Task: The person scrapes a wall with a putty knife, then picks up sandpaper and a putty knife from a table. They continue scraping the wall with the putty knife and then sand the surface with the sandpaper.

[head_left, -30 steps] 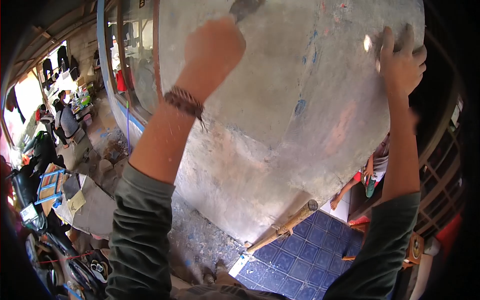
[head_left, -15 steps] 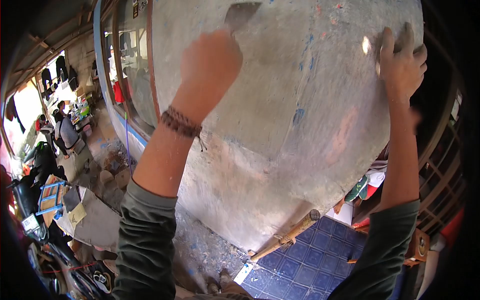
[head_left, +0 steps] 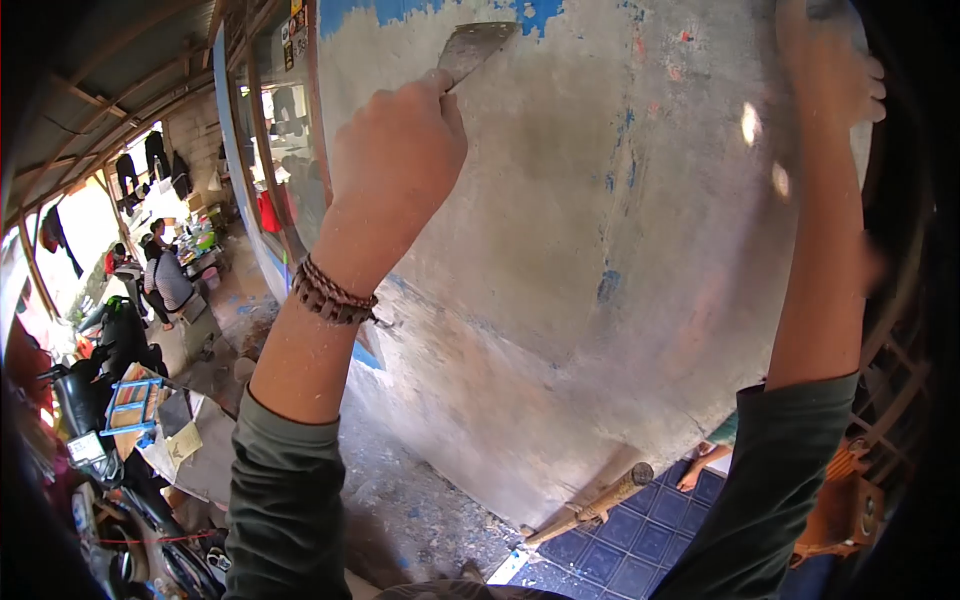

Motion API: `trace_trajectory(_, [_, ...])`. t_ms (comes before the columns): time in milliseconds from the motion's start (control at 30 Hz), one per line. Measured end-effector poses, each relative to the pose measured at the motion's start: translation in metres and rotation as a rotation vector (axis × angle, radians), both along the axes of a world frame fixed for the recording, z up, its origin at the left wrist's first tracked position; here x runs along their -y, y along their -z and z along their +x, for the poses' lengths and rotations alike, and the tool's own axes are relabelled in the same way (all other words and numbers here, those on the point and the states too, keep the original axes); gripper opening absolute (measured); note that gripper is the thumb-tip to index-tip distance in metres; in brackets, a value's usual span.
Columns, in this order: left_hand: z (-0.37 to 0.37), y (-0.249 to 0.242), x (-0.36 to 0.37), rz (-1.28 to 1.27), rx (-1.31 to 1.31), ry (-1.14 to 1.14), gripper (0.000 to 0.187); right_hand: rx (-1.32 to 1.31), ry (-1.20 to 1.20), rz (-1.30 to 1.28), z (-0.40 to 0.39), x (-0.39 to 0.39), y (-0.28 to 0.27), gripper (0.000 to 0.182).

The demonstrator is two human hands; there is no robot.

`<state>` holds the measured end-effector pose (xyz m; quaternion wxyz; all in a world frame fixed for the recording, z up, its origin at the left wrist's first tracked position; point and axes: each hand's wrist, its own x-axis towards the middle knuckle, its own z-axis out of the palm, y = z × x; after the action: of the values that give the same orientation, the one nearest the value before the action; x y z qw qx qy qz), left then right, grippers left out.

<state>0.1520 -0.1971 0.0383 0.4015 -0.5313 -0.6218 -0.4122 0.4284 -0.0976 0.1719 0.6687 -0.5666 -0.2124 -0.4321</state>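
Note:
My left hand (head_left: 398, 160), with a braided bracelet at the wrist, is closed around a scraper (head_left: 478, 48). Its wide metal blade lies against the grey wall (head_left: 545, 220), just under a ragged patch of blue paint (head_left: 390, 10). The scraper's handle is mostly hidden in my fist. At the upper right, my right hand (head_left: 832, 85) rests on the wall's outer edge. Its fingers look apart, though the hand is partly blurred and cut off by the top of the view.
A wooden pole (head_left: 600, 505) leans low by the wall, beside blue floor tiles (head_left: 625, 535). A person's foot (head_left: 690, 478) shows behind the wall. On the left are a parked motorbike (head_left: 85, 410), a folded cardboard sheet (head_left: 205, 450), a window (head_left: 285, 130) and seated people (head_left: 170, 275).
The view has tilted upward, bringing the blue paint into sight. My right hand has moved higher along the wall's edge. My left hand still holds the scraper against the wall.

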Motion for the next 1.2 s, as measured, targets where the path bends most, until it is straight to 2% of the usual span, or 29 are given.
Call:
trace_trajectory(67, [-0.002,0.017,-0.001,-0.002,0.015,-0.007,0.024,-0.138,0.11,0.014,-0.018,0.0,-0.007,0.058])
trace_trajectory(133, [0.001,0.033,0.003,-0.096,0.135,0.056,0.025,-0.107,0.072,0.044,-0.021,0.005,-0.004,0.06])
trace_trajectory(167, [0.001,0.034,-0.001,-0.036,0.088,0.038,0.025,-0.12,0.074,0.049,-0.02,0.003,-0.005,0.06])
trace_trajectory(300, [0.0,-0.008,-0.01,0.063,-0.032,-0.016,0.027,-0.109,0.146,0.128,-0.009,-0.013,-0.008,0.059])
trace_trajectory(433, [0.004,0.003,-0.006,0.042,0.011,0.036,0.026,-0.062,0.062,0.103,-0.007,-0.01,-0.003,0.058])
trace_trajectory(500, [0.007,0.014,-0.006,0.001,0.099,0.02,0.026,-0.017,0.097,0.191,-0.006,-0.013,0.001,0.057])
trace_trajectory(600, [0.0,-0.017,-0.022,0.107,-0.039,0.016,0.028,-0.003,0.035,0.167,-0.009,-0.005,0.004,0.057])
trace_trajectory(700, [0.004,-0.027,-0.022,0.146,-0.037,0.056,0.024,-0.052,0.07,0.166,-0.01,-0.011,0.0,0.056])
trace_trajectory(800, [0.01,0.017,-0.013,0.097,0.049,0.078,0.024,-0.047,0.14,0.17,-0.006,-0.016,-0.001,0.056])
trace_trajectory(867, [0.011,0.016,-0.015,0.096,0.084,0.123,0.024,-0.004,0.119,0.194,0.002,-0.02,0.002,0.056])
trace_trajectory(967, [0.004,-0.01,-0.025,0.132,0.045,0.034,0.024,0.015,0.066,0.189,-0.003,-0.011,0.002,0.056])
trace_trajectory(1033, [0.009,-0.005,-0.022,0.123,0.047,0.017,0.025,-0.018,0.024,0.168,-0.007,-0.007,0.001,0.056])
trace_trajectory(1200, [0.008,0.006,-0.025,0.116,0.033,-0.053,0.027,-0.052,0.122,0.209,-0.007,-0.016,-0.001,0.055])
